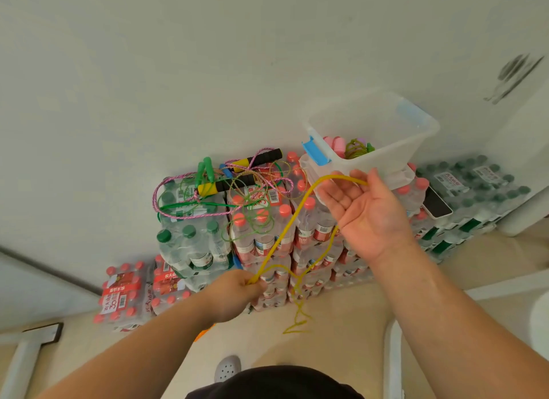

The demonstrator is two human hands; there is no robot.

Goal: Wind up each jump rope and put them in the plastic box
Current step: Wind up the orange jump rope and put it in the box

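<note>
The person is winding the yellow rope [285, 235], a thin, smooth plastic cord. The left hand [234, 291], at 7 o'clock, is gripping a bunch of its slack in a fist. The right hand [368, 217], at 3 o'clock, is lying palm-open with relaxed fingers, and the cord is looping round it. The hands are well apart. The loose tail is dangling kinked toward the floor, so the next move probably calls for more turns round the right palm. The clear plastic box [416, 137], at 1 o'clock, is holding wound ropes [353, 149]. A tangle of braided and foam-handled ropes [237, 178] is waiting at 11 o'clock on shrink-wrapped bottle packs [190, 250].
</note>
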